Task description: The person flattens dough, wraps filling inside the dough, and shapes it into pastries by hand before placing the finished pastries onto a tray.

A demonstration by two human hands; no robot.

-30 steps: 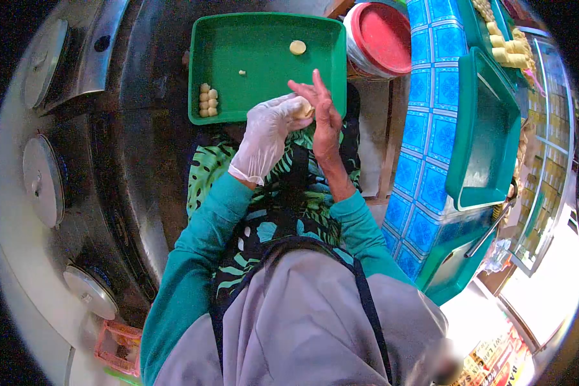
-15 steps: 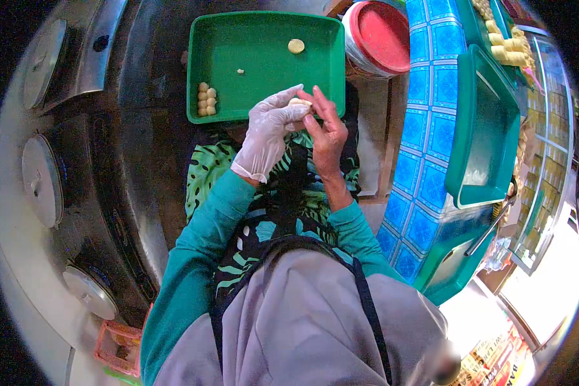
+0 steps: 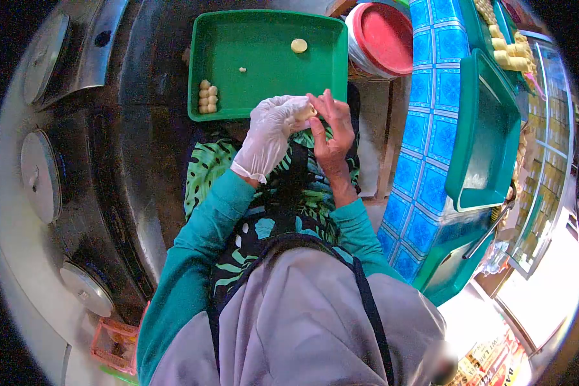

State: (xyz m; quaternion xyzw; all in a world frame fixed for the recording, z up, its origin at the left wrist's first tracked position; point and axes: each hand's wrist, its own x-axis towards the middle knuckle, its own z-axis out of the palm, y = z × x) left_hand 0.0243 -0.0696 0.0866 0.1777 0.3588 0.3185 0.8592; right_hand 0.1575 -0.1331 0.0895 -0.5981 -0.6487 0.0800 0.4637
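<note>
My left hand (image 3: 270, 132), in a thin white glove, has its fingers wrapped round a small piece of pale dough (image 3: 311, 111), mostly hidden by the fingers. Bare, my right hand (image 3: 333, 132) touches the dough's right side with thumb and fingers. Both hands are above my lap, at the near edge of a green tray (image 3: 264, 58). Inside the tray, small dough balls (image 3: 204, 101) stand in rows at the near left corner. A larger pale round piece (image 3: 299, 45) lies at the far right, and a tiny scrap (image 3: 242, 69) near the middle.
Right of the tray stands a bucket with a red lid (image 3: 385, 38). Beyond it runs a blue tiled surface (image 3: 410, 132) with another green tray (image 3: 486, 132) and rolled dough pieces (image 3: 513, 56). Round metal lids (image 3: 40, 177) line the dark stove at left.
The left fingers have closed further over the dough, hiding more of it. My right hand has turned and shifted slightly right, its fingers now bent against the dough. The tray's contents look unchanged.
</note>
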